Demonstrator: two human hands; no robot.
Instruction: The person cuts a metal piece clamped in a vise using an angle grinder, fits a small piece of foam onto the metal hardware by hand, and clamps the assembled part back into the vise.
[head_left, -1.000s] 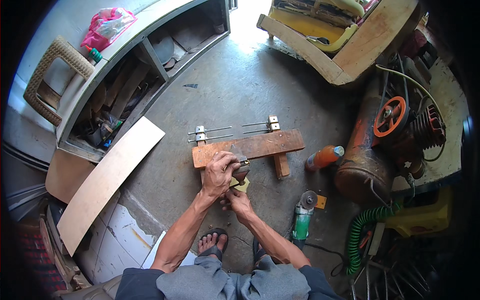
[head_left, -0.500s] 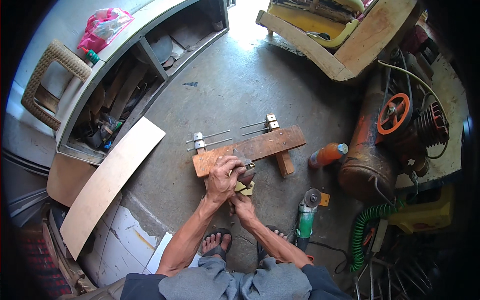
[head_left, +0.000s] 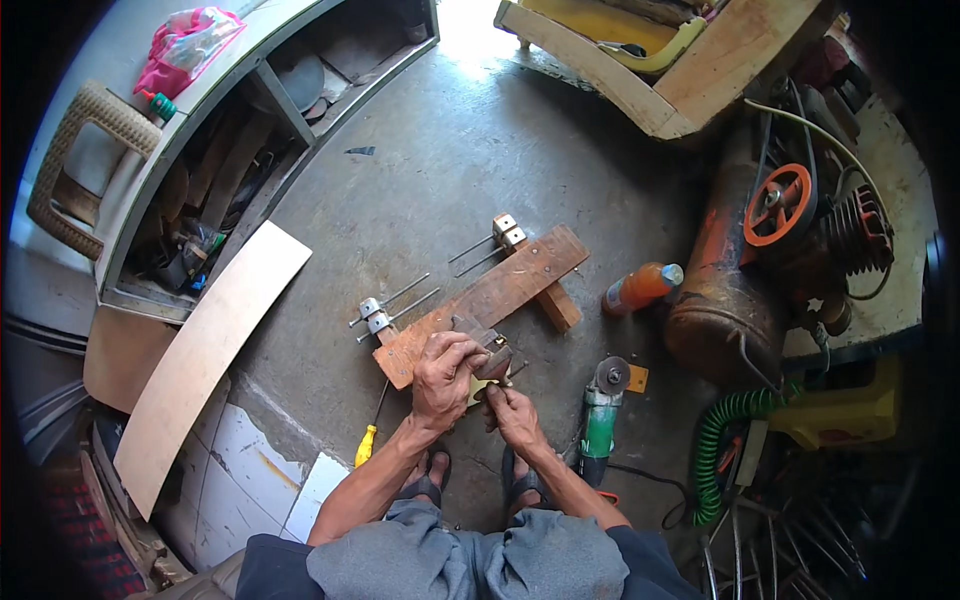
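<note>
My left hand [head_left: 440, 380] is wrapped over a dark reddish-brown block [head_left: 493, 362] with a metal fitting on top; its exact kind is unclear. Just below it, the fingers of my right hand [head_left: 513, 412] are pinched together at the block's near side, and what they hold is too small to make out. A thin pin sticks out beside the block. Part of a pale yellow piece [head_left: 478, 388] shows between my hands. Under and beyond the block lies a brown wooden plank [head_left: 500, 290] with crosspieces, metal brackets and long bolts. A yellow-handled screwdriver [head_left: 366, 443] lies left of my left forearm.
A green angle grinder [head_left: 600, 420] lies to the right, near an orange bottle [head_left: 640, 288]. Farther right stands a rusty air compressor [head_left: 715, 330] with a coiled green hose [head_left: 725, 450]. A pale board [head_left: 215, 370] leans at the left, by an open cabinet [head_left: 285, 110].
The plank has turned, its right end now angled farther away. My right hand has shifted slightly right. The screwdriver now shows beside my left forearm, and the whole view has shifted a little.
</note>
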